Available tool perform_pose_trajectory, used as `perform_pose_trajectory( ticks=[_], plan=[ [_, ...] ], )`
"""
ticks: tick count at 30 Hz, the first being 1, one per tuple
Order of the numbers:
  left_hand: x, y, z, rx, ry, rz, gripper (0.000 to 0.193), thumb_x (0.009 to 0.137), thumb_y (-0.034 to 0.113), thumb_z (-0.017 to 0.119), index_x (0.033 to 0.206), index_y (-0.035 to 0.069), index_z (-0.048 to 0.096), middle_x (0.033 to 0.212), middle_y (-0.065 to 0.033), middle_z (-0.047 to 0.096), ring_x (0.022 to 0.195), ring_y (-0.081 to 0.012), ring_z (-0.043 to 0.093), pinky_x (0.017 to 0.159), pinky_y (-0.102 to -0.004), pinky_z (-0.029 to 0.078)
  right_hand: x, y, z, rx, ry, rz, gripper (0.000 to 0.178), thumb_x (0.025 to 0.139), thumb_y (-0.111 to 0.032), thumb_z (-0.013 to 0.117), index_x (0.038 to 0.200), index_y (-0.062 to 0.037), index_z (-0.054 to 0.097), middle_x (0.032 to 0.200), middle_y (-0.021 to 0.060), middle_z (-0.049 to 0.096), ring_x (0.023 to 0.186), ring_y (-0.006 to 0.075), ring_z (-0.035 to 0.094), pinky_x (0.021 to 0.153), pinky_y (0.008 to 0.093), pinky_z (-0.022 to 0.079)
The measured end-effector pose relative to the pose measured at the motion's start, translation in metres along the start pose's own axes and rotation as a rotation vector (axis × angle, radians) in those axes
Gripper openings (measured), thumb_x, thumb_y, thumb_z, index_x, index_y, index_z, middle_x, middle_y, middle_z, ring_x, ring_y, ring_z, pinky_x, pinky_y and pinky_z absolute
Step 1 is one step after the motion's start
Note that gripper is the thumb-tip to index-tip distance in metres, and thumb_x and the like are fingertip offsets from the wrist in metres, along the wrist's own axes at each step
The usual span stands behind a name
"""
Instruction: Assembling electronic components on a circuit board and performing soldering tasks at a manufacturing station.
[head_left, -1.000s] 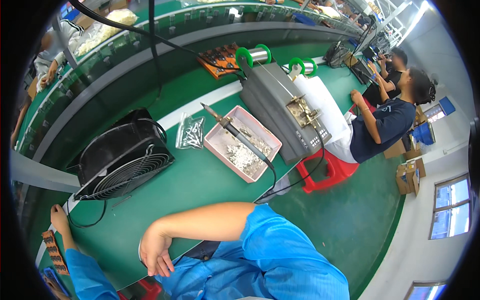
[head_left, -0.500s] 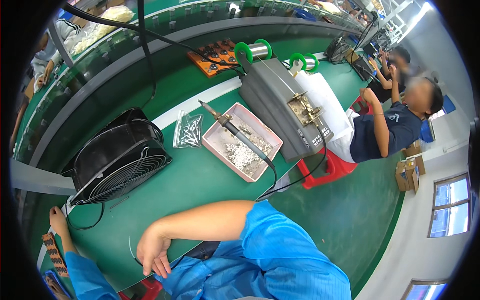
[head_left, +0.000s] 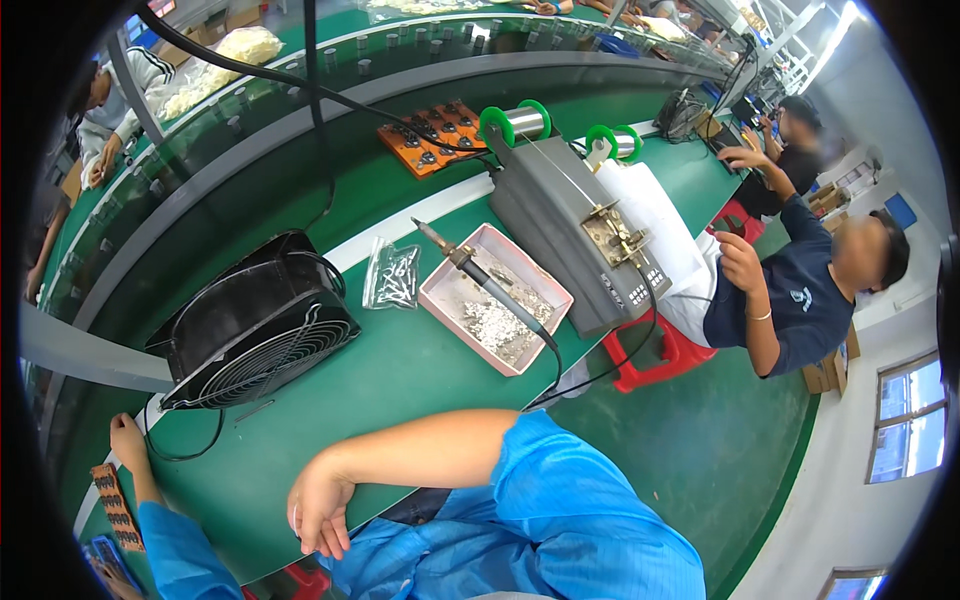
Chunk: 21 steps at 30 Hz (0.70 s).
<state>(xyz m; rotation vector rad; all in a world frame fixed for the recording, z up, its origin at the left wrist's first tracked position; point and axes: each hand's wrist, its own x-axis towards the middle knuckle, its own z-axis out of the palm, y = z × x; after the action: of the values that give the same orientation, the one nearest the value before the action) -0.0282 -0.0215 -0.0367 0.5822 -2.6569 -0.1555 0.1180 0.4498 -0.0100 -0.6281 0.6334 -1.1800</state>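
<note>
My right hand [head_left: 320, 510] hangs loosely over the near edge of the green table [head_left: 390, 375]. Its fingers point down, slightly apart, and I see nothing held in them. At the far left, my left hand [head_left: 127, 442] rests by the table's pale border, close to a black fan's cable; its fingers are too hidden to read. Beside that forearm lies an orange board with dark parts [head_left: 117, 507]. A soldering iron [head_left: 492, 287] lies across a pink tray [head_left: 447, 313] holding silvery scraps, with neither hand touching it.
The black fan [head_left: 260, 325] stands on the left. A clear bag of small metal parts [head_left: 391, 275] lies beside the tray. Behind are a grey solder feeder [head_left: 550, 220] with a wire spool [head_left: 522, 122] and another orange board [head_left: 432, 137]. A co-worker [head_left: 785, 290] sits at right.
The view has shifted a little, so the table things appear lower and farther right. My hands keep nearly the same pose. The co-worker at right has leaned and moved their arms apart.
</note>
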Motion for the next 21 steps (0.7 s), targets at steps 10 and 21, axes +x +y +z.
perform_pose_trajectory(
  ticks=[10,21],
  plan=[
    [-0.007,-0.003,-0.010,0.005,0.059,-0.033,0.035,0.091,0.030,0.050,0.105,0.002,0.067,0.099,-0.0219,0.067,0.091,-0.0409,0.064,0.080,-0.0437,0.050,0.004,-0.003,0.001,-0.061,-0.009,-0.023,0.034,0.092,-0.018,0.063,0.099,0.0136,0.055,0.098,0.0296,0.063,0.091,0.0394,0.068,0.079,0.0477,0.058],
    [-0.018,0.028,-0.014,-0.066,0.057,-0.041,0.032,0.090,0.027,0.049,0.100,0.002,0.067,0.096,-0.0219,0.067,0.088,-0.0407,0.063,0.078,-0.0446,0.049,-0.002,0.000,0.000,-0.038,0.017,0.008,0.039,0.090,-0.023,0.065,0.105,0.0106,0.052,0.104,0.0263,0.062,0.094,0.0350,0.068,0.079,0.0443,0.058]
  ],
)
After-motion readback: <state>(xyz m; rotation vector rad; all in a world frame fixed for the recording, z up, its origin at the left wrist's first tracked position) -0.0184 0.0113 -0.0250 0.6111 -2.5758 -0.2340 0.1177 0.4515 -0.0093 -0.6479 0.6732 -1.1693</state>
